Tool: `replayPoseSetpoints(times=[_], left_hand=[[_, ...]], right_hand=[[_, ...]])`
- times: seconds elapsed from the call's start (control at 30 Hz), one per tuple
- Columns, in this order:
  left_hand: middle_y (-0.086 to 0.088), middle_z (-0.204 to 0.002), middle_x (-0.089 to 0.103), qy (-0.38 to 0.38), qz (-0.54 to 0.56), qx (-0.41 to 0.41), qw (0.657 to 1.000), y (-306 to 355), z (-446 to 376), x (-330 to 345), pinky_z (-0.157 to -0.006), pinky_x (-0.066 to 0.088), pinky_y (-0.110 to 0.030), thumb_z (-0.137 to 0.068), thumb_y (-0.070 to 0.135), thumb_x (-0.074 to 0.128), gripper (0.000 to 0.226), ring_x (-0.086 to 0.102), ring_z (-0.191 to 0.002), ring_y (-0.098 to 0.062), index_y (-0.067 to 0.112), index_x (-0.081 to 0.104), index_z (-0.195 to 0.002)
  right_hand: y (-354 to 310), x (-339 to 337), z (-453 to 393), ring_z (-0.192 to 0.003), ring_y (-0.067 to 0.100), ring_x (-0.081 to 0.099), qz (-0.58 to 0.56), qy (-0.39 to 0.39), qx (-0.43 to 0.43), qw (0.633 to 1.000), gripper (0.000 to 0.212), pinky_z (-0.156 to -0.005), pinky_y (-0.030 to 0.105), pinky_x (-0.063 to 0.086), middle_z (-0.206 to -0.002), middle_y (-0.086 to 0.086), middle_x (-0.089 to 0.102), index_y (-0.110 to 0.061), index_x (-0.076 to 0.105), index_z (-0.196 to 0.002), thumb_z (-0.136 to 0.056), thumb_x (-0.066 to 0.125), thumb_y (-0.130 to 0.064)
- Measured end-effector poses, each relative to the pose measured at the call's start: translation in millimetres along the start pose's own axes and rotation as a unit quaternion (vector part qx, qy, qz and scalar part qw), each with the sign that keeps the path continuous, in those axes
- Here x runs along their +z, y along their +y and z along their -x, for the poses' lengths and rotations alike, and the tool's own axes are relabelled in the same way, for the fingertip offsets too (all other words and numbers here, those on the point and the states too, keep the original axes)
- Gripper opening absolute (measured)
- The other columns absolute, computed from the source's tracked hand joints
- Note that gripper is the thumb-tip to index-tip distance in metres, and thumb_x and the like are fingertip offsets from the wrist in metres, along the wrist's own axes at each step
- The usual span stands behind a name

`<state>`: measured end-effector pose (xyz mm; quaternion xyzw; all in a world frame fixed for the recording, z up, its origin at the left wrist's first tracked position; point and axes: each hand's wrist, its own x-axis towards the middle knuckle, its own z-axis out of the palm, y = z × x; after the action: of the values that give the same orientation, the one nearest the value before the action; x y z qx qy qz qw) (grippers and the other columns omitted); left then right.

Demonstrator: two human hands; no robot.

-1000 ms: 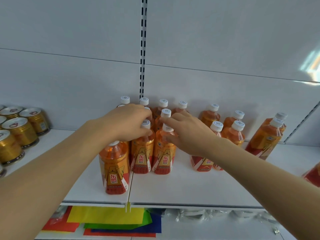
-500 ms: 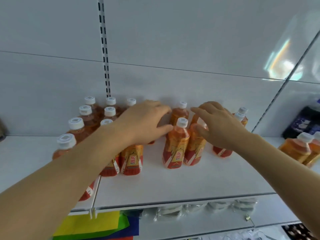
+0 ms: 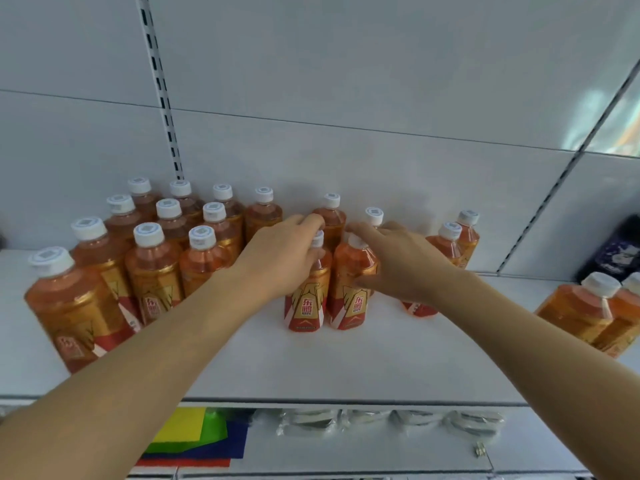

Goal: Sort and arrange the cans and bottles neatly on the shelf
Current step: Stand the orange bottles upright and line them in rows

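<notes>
L hand (image 3: 284,258) grips neck of front bottle (image 3: 306,299); R hand (image 3: 398,261) grips its neighbour (image 3: 349,296), mid shelf (image 3: 346,362). Slide both upright, w/ bases flat, toward packed block (image 3: 156,258).

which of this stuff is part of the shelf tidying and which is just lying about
Part of the job:
- left hand, gripping a bottle
- right hand, gripping the next bottle
- block of orange bottles at the left
- two bottles by the back wall
- shelf

Just lying about:
- dark pack at far right
- coloured sheets below
- clear wrapped packs below
</notes>
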<state>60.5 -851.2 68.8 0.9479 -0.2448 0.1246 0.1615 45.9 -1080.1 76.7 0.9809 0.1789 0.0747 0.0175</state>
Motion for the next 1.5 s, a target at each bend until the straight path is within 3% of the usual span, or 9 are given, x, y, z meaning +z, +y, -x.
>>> replayPoseSetpoints(times=[0.17,0.27,0.33,0.53,0.73,0.93,1.23,1.37,1.5], left_hand=[[0.0,-0.128,0.062,0.026,0.009,-0.005,1.0,-2.5,10.1,-0.6,-0.083,0.056,-0.048,-0.107,0.032,0.055,0.026,0.067,-0.102,-0.029,0.025,0.053,-0.132],[0.0,-0.129,0.062,0.024,0.015,0.002,1.0,-6.1,25.5,-7.0,-0.083,0.055,-0.048,-0.108,0.035,0.054,0.028,0.067,-0.102,-0.029,0.024,0.053,-0.134],[0.0,-0.132,0.062,0.021,0.017,0.004,1.0,-10.8,38.4,-14.8,-0.085,0.056,-0.049,-0.107,0.033,0.054,0.031,0.067,-0.106,-0.03,0.024,0.053,-0.137],[0.007,-0.123,0.064,-0.012,0.0,0.02,1.0,-36.3,87.0,-53.0,-0.087,0.055,-0.045,-0.105,0.039,0.056,0.031,0.064,-0.108,-0.019,0.029,0.054,-0.135],[0.006,-0.121,0.067,0.007,-0.067,0.024,0.997,-76.5,123.8,-86.9,-0.095,0.048,-0.039,-0.101,0.042,0.062,0.044,0.052,-0.119,-0.018,0.027,0.059,-0.142],[0.007,-0.104,0.063,0.014,-0.097,0.028,0.995,-124.3,142.0,-104.3,-0.09,0.047,-0.042,-0.098,0.04,0.066,0.03,0.051,-0.117,-0.021,0.023,0.065,-0.123],[0.002,-0.114,0.067,0.019,-0.086,0.057,0.994,-145.4,141.7,-102.4,-0.092,0.048,-0.043,-0.099,0.047,0.061,0.037,0.054,-0.116,-0.021,0.021,0.063,-0.125],[0.002,-0.135,0.063,-0.029,-0.119,0.069,0.99,-146.1,145.0,-102.0,-0.1,0.047,-0.044,-0.091,0.078,0.04,0.077,0.055,-0.123,-0.023,0.022,0.054,-0.143],[0.002,-0.141,0.056,-0.048,-0.221,0.098,0.969,-148.2,145.8,-96.9,-0.11,0.042,-0.044,-0.074,0.083,0.066,0.1,0.052,-0.129,-0.024,0.02,0.043,-0.149]], right_hand=[[4.0,-2.4,7.7,-0.144,0.022,0.042,-0.013,0.037,-0.007,0.999,0.092,-0.109,0.042,0.047,-0.155,-0.007,0.054,-0.035,0.03,-0.162,-0.087,0.079,-0.059],[-3.2,-5.7,13.9,-0.116,0.017,0.057,-0.016,0.039,-0.016,0.999,0.091,-0.087,0.031,0.047,-0.148,-0.004,0.06,-0.032,0.037,-0.158,-0.085,0.084,-0.056],[-13.9,-7.9,18.2,-0.099,0.012,0.053,-0.015,0.032,-0.018,0.999,0.091,-0.079,0.028,0.044,-0.145,-0.004,0.061,-0.032,0.037,-0.158,-0.084,0.084,-0.057],[-72.7,-6.0,25.3,-0.099,0.016,0.064,-0.073,0.038,-0.03,0.996,0.092,-0.085,0.036,0.058,-0.139,-0.008,0.058,-0.038,0.032,-0.157,-0.083,0.076,-0.068],[-139.7,5.7,19.0,-0.087,0.013,0.054,-0.087,0.075,-0.063,0.991,0.091,-0.072,0.033,0.051,-0.123,-0.01,0.053,-0.033,0.031,-0.162,-0.087,0.07,-0.067],[-194.9,24.2,3.9,-0.081,0.017,0.051,-0.092,0.146,-0.084,0.981,0.091,-0.061,0.035,0.045,-0.11,-0.004,0.055,-0.025,0.035,-0.163,-0.089,0.069,-0.063],[-211.1,37.9,6.5,-0.107,0.025,0.061,-0.092,0.214,-0.062,0.971,0.087,-0.085,0.042,0.054,-0.122,-0.001,0.068,-0.019,0.038,-0.162,-0.091,0.069,-0.06],[-214.7,41.3,11.2,-0.125,0.029,0.056,-0.04,0.183,-0.045,0.981,0.11,-0.096,0.046,0.053,-0.138,0.002,0.06,-0.019,0.024,-0.166,-0.081,0.079,-0.064],[-217.3,43.5,9.0,-0.133,0.029,0.049,-0.027,0.177,-0.028,0.983,0.124,-0.102,0.05,0.052,-0.142,0.002,0.058,-0.019,0.023,-0.165,-0.07,0.092,-0.06]])
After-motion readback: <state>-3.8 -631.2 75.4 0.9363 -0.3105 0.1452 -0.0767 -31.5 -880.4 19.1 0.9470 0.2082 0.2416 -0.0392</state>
